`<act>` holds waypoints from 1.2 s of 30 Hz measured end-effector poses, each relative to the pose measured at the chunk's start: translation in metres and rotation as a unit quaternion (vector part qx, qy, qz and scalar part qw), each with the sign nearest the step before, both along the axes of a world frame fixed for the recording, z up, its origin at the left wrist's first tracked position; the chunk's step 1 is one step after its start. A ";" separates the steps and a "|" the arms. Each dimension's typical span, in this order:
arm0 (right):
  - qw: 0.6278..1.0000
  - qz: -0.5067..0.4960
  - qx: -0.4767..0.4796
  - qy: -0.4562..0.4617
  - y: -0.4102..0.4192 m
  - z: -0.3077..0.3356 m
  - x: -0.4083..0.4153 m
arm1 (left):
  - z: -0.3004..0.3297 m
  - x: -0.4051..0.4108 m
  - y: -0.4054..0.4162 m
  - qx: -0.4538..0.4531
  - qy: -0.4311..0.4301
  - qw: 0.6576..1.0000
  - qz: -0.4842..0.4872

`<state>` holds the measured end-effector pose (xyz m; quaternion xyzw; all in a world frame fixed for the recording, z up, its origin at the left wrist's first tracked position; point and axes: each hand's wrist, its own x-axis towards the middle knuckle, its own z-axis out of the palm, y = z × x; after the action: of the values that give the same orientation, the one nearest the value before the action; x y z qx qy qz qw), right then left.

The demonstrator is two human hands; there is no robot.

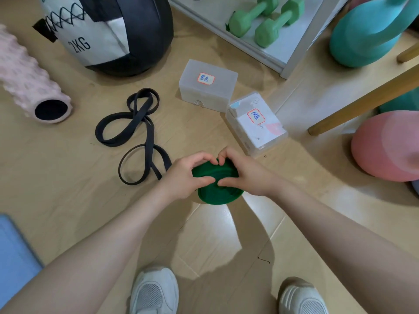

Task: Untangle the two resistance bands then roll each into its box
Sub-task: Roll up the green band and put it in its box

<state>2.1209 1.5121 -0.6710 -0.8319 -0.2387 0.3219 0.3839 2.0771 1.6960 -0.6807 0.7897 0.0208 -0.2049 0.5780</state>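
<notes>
over the floor (pixel 68 177), both hands grip the coiled green band (pixel 217 193).

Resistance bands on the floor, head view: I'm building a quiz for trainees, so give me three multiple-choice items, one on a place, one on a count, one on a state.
1. Where does the black resistance band lie?
A. On the floor, left of the two boxes
B. Inside the box with the black label
C. On the white shelf

2. How many green dumbbells sit on the white shelf?
A. One
B. Two
C. Four

3. What state is the green resistance band in?
A. Stretched flat on the floor
B. Rolled into a coil, held in both hands
C. Knotted with the black one

Answers:
1 A: it sprawls in loose loops on the floor, apart from both boxes.
2 B: two lie side by side.
3 B: the left hand and right hand grip the coil between them.
</notes>
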 end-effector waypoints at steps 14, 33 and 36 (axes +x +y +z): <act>0.916 -0.281 0.251 0.136 -0.006 -0.002 0.000 | 0.005 -0.006 0.000 -0.113 0.002 0.987 0.118; 0.956 -0.270 -0.101 0.060 0.008 0.019 0.035 | -0.012 0.029 0.033 -0.106 0.095 0.973 0.181; 0.939 -0.227 -0.259 -0.024 -0.009 0.024 0.046 | -0.004 0.038 0.036 -0.148 0.130 0.955 0.223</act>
<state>2.1665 1.5030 -0.6467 -0.9422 0.0386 0.2569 0.2118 2.1151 1.7323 -0.6846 0.6370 0.2407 -0.1721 0.7118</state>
